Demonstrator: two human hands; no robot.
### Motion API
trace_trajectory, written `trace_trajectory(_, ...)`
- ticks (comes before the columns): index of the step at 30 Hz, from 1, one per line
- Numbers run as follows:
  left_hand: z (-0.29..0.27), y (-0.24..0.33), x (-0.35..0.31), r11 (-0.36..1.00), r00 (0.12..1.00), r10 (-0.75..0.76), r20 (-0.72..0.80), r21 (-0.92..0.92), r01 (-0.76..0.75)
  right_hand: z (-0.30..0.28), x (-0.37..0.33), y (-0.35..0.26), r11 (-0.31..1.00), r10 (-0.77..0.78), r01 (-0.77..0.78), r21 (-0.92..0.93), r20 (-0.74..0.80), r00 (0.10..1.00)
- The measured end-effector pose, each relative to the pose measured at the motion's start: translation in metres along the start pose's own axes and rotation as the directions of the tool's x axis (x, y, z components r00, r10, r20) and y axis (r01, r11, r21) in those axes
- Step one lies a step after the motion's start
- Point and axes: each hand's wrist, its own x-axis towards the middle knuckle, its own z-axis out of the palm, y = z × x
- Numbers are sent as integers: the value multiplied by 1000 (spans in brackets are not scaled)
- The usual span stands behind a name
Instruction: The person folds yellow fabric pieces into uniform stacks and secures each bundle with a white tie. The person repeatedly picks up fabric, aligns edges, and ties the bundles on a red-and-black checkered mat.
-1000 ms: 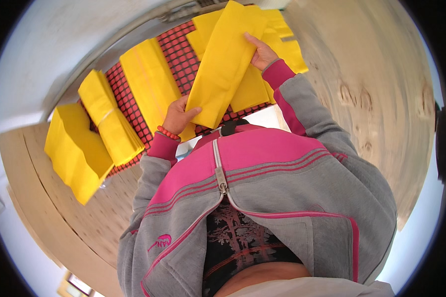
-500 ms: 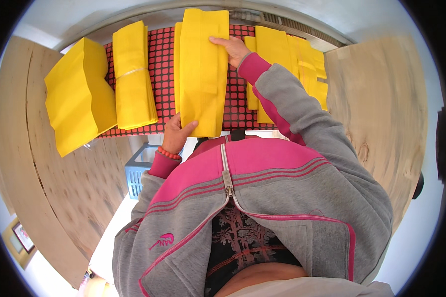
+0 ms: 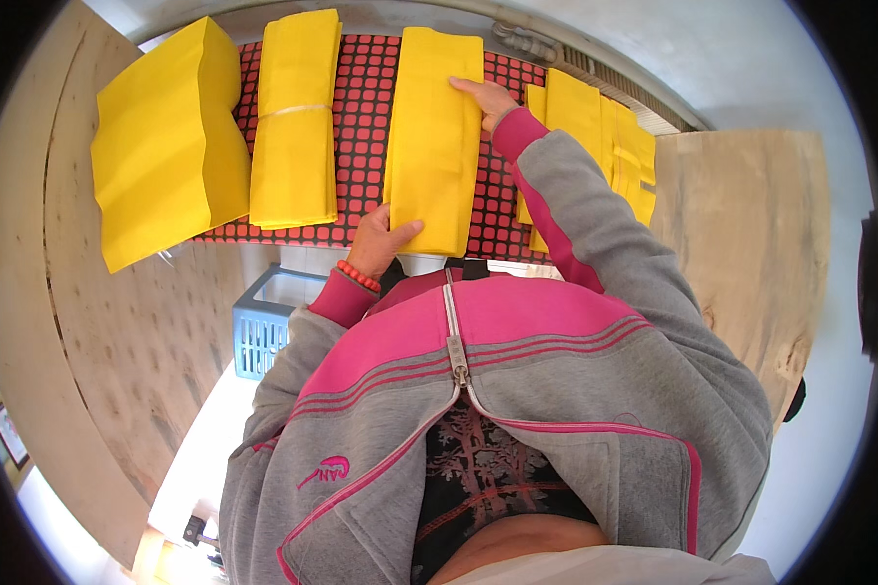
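Note:
A long folded yellow piece, fabric-like, lies lengthwise in front of me on a red-and-black checked cover. My left hand, with a red bead bracelet at the wrist, grips its near left corner, thumb on top and fingers mostly hidden at the edge. At its far right edge my right hand has closed on it, thumb laid over the face and the other fingers along the side. Just left of it is a folded yellow bundle with a thin pale band around its middle.
A wide, wavy yellow sheet lies at the far left, overhanging the cover's edge. On the right, several overlapping yellow pieces sit beside my right forearm. A blue slotted plastic basket stands below the cover's near edge. Wooden boards flank both sides.
The layer that stuck out along the left of the folded piece now lies nearly even with it. Both hands keep their hold. The whole view has shifted somewhat.

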Motion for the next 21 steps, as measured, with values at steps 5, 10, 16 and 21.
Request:
trace_trajectory(5, -2, 2, -2, 1000, 1000, -20, 11, -23, 21, -3, 2, 4, 998, -11, 8, -56, -52, 999)
trace_trajectory(10, -12, -5, -6, 983, 984, -181, 7, -45, 181, -10, 10, 12, 992, -49, 41, -117, -67, 997)
trace_trajectory(16, -6, -30, -22, 897, 937, -339, 85, -271, 349, -16, 15, 17, 996, -33, 33, -79, 0, 999)
trace_trajectory(21, -8, -30, -29, 834, 931, -362, 37, -433, 342, -11, 11, 17, 992, -41, 40, -117, -6, 999)
